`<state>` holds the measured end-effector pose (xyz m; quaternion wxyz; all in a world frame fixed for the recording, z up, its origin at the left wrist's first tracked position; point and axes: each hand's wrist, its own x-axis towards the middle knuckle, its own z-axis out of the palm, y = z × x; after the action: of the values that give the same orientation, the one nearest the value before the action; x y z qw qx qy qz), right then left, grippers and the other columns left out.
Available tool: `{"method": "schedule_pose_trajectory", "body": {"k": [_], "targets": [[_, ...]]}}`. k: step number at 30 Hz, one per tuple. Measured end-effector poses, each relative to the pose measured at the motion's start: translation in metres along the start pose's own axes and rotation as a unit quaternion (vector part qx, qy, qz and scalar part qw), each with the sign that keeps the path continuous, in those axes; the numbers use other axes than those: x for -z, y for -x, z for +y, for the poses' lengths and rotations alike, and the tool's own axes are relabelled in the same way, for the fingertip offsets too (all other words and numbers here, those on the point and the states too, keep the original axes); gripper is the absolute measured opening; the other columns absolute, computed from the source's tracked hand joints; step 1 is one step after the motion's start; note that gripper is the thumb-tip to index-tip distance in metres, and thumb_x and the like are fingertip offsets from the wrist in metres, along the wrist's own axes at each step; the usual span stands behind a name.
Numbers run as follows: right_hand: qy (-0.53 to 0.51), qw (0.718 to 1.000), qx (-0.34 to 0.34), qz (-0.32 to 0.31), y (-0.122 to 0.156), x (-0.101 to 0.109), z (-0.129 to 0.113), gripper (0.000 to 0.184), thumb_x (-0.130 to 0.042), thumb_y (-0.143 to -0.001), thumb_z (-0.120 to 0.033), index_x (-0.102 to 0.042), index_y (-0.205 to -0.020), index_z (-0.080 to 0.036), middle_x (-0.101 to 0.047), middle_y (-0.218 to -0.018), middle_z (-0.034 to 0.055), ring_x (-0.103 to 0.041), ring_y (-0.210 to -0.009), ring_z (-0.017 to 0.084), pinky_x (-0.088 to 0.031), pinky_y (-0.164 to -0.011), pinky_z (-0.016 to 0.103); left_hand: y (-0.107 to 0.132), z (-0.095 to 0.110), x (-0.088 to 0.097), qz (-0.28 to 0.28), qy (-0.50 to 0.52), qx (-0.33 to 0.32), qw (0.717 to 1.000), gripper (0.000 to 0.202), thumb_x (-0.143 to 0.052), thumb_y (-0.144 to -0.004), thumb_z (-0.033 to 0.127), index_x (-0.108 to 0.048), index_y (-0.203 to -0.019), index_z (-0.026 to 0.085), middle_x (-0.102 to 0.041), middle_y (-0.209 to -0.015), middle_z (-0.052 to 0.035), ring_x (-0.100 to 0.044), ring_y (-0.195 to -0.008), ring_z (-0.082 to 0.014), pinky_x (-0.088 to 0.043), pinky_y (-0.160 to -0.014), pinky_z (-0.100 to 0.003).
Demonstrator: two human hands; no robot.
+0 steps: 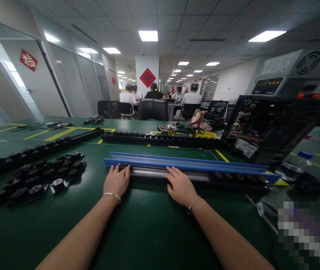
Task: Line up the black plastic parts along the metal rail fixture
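Note:
A long black strip [227,177] with a silver rail [148,172] lies across the green table [148,225], right in front of me. Behind it lies a long blue channel [188,163]. My left hand [116,181] rests on the strip's left end, fingers curled over a black socket piece there. My right hand [180,186] lies palm down on the strip near its middle, fingers stretched onto the silver rail. Both wrists carry thin bracelets.
A heap of black socket modules [36,176] lies at my left. Two more long black strips [160,139] [36,150] lie farther back. A metal bowl [167,128] and an open black computer case [272,123] stand at right. Several people sit at far desks.

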<state>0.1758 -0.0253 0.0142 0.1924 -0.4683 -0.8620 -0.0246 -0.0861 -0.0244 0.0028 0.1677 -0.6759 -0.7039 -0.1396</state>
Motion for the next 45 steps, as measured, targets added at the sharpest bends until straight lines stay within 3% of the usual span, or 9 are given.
{"method": "schedule_pose_trajectory", "body": {"k": [9,17,32,38,45], "targets": [[0.0,1.0,0.005,0.01,0.0,-0.001,0.001,0.033,-0.05,-0.076,-0.019,-0.06,-0.108,-0.018,-0.044,-0.136,0.009,-0.033,-0.128,0.023,-0.031,-0.103,0.039,0.0,0.0,0.0,0.013,0.013,0.037,0.999,0.042,-0.029,-0.088,0.033,-0.06,-0.116,0.026,-0.061,-0.116,-0.0087,-0.051,-0.114,-0.0224,-0.035,-0.1,-0.036],[-0.005,1.0,-0.002,0.0,-0.001,0.0,0.0,0.032,-0.049,-0.077,-0.02,-0.06,-0.107,-0.018,-0.043,-0.136,0.0089,-0.032,-0.128,0.022,-0.03,-0.104,0.039,0.0,-0.004,0.007,-0.042,0.091,0.117,0.988,0.041,-0.028,-0.089,0.037,-0.057,-0.118,0.033,-0.051,-0.13,-0.0054,-0.057,-0.106,-0.0223,-0.045,-0.088,-0.035],[0.001,1.0,-0.001,-0.004,-0.001,0.0,0.001,0.031,-0.049,-0.077,-0.02,-0.06,-0.106,-0.017,-0.043,-0.136,0.0088,-0.032,-0.128,0.023,-0.031,-0.102,0.039,-0.002,-0.008,0.006,-0.044,0.128,0.145,0.98,0.041,-0.029,-0.088,0.037,-0.058,-0.116,0.033,-0.049,-0.132,-0.0043,-0.052,-0.114,-0.0226,-0.043,-0.093,-0.036],[0.0,1.0,-0.004,-0.001,-0.001,0.0,0.0,0.031,-0.049,-0.078,-0.021,-0.06,-0.106,-0.017,-0.043,-0.136,0.0087,-0.032,-0.128,0.023,-0.031,-0.102,0.039,-0.005,-0.02,0.006,-0.042,0.115,0.187,0.975,0.041,-0.029,-0.088,0.037,-0.059,-0.115,0.033,-0.05,-0.131,-0.0043,-0.054,-0.11,-0.0218,-0.043,-0.092,-0.035],[0.003,1.0,-0.004,0.002,0.0,-0.001,0.001,0.031,-0.048,-0.078,-0.021,-0.06,-0.107,-0.018,-0.043,-0.136,0.008,-0.033,-0.128,0.023,-0.032,-0.102,0.039,-0.007,-0.037,0.006,-0.039,0.129,0.227,0.965,0.047,-0.022,-0.088,0.041,-0.059,-0.115,0.033,-0.048,-0.132,-0.0066,-0.057,-0.103,-0.0265,-0.046,-0.086,-0.04]]}}
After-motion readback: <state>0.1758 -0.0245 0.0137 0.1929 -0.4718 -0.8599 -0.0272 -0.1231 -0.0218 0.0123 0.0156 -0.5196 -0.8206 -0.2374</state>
